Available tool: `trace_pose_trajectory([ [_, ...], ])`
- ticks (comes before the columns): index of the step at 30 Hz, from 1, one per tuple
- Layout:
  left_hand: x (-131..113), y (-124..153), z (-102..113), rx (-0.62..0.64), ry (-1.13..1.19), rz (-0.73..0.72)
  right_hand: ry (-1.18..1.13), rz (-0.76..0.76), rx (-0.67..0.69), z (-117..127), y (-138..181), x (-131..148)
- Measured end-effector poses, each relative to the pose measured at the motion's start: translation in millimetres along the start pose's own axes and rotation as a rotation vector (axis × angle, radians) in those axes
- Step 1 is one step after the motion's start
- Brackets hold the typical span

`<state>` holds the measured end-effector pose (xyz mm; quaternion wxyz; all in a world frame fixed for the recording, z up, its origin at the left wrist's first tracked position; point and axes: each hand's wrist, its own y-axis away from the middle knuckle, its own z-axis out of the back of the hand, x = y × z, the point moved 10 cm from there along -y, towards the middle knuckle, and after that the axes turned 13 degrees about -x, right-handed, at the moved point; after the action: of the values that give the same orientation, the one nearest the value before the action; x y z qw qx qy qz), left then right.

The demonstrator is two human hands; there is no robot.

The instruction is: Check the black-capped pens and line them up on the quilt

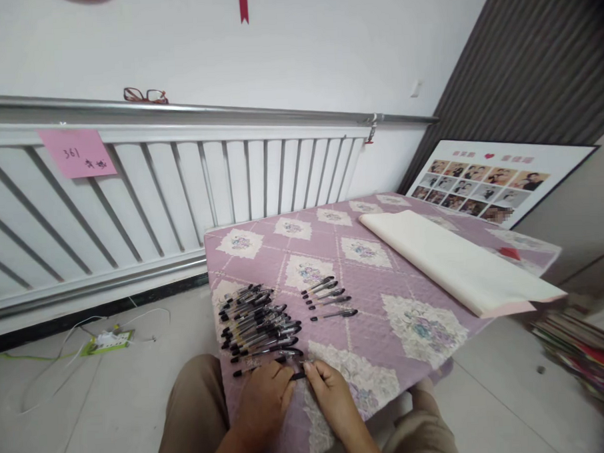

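Because one black pen (299,375) is held from both sides, seemingly to steady it, the left hand (267,390) has its fingers curled in on one end while the right hand (331,385) pinches the other with thumb and fingers. Just beyond the left hand, likely for easy reach, lies the pen pile (260,326), too overlapped to count. Ahead of the right hand, a smaller group (334,314) of about five pens lies apart, perhaps to keep it distinct; farther right is one cream sheet (428,254)
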<state>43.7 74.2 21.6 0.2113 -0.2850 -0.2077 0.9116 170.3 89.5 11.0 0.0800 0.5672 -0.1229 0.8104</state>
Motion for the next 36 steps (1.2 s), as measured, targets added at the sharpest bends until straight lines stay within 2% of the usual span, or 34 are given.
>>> trace_pose_trajectory([
  [7,2,1,-3,0.003,-0.046,0.018,-0.028,0.012,-0.008,1,1,0],
  [16,3,-2,-1,0.024,-0.031,0.056,-0.173,-0.149,0.141,-12,6,-15],
  [20,5,-2,1,0.008,-0.011,0.069,-0.230,-0.180,0.110,-8,3,-14],
  [25,4,-1,2,-0.008,0.014,0.057,-0.125,-0.139,0.041,-1,1,-13],
  [29,4,-1,1,0.011,0.017,0.066,-0.071,-0.126,0.077,-7,3,-18],
  [36,4,-2,2,0.000,0.017,0.078,-0.185,-0.225,0.164,-14,5,-24],
])
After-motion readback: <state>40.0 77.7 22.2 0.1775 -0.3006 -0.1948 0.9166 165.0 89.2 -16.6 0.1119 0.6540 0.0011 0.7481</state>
